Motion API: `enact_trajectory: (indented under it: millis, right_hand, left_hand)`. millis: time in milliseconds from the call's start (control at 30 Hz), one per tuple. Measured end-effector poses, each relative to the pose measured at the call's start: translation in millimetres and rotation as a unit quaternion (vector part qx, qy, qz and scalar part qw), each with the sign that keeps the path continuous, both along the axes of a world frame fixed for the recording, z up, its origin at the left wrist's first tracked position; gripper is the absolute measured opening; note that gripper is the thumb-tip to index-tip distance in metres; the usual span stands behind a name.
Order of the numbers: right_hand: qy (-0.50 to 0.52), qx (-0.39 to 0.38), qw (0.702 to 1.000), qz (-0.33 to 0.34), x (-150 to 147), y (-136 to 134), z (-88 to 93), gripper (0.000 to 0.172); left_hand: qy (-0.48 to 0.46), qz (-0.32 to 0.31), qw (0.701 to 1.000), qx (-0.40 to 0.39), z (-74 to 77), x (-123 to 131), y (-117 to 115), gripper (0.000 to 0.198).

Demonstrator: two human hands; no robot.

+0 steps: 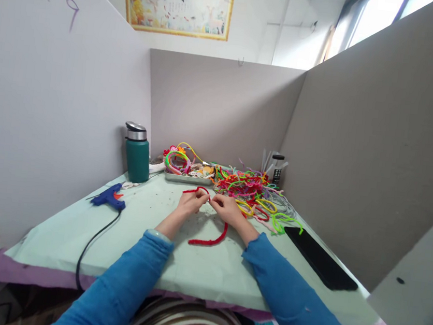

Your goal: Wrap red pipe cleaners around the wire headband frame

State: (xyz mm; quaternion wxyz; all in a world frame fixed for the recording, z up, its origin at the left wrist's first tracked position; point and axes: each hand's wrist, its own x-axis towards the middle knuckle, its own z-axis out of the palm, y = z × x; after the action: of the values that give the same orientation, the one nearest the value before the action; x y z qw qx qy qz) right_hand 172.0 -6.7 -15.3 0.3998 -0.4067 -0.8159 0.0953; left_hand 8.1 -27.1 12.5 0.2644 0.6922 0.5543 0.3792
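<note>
Both my hands meet over the middle of the table, their fingertips pinched close together on a red pipe cleaner (201,188). My left hand (194,201) grips it from the left, and a loose end curves out above the fingers. From the other side my right hand (227,209) pinches it with thumb and forefinger. Below the right hand hangs or lies a thicker, curved red fuzzy length (209,242); my hand hides whether it joins the piece between my fingers.
At left are a blue glue gun (110,196) with a black cord and a green bottle (137,158). Farther back stand a metal tray (187,178) of craft pieces and a heap of coloured pipe cleaners (243,182). A black flat object (319,257) lies right, inside grey partitions (223,106).
</note>
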Motion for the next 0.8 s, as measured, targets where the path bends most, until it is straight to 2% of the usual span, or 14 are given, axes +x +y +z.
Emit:
enact_trajectory:
  millis: [100, 433, 633, 800]
  right_hand:
    - [0.003, 0.0, 1.0, 0.0, 1, 1, 0.4, 0.024]
    - [0.009, -0.002, 1.0, -0.003, 0, 2, -0.6, 0.023]
    - [0.0, -0.001, 1.0, 0.004, 0, 0, -0.3, 0.021]
    - [0.006, -0.003, 1.0, 0.008, -1, 1, -1.5, 0.019]
  left_hand:
    - [-0.011, -0.028, 0.999, 0.035, -3.7, -1, 5, 0.028]
    - [0.016, -0.032, 0.997, 0.07, -18.9, -2, 25, 0.026]
    - [0.032, -0.047, 0.994, 0.089, -18.0, -1, 24, 0.022]
    - [0.031, -0.023, 0.996, 0.087, -15.8, -1, 22, 0.021]
